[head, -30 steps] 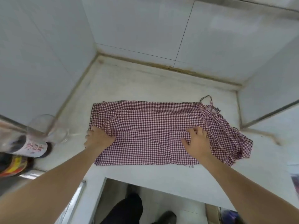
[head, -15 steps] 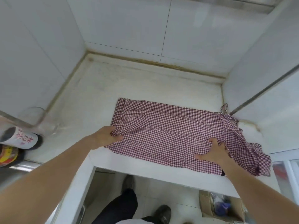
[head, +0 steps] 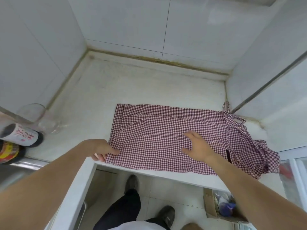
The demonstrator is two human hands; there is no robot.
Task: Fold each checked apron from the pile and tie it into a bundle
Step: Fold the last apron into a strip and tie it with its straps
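A red-and-white checked apron lies folded into a long rectangle on the white counter. Its right end is bunched and hangs toward the counter's right edge, with a thin strap curling at the far right corner. My left hand pinches the apron's near left corner at the counter's front edge. My right hand presses flat on the cloth, fingers spread, right of its middle.
Tiled walls close the counter on the left, back and right. A clear glass and two dark bottles stand at the left by a steel sink rim. A cardboard box sits on the floor below.
My left hand slid from the apron's left side down to its near left corner and took hold of it. My right hand shifted left along the cloth. The view swung left.
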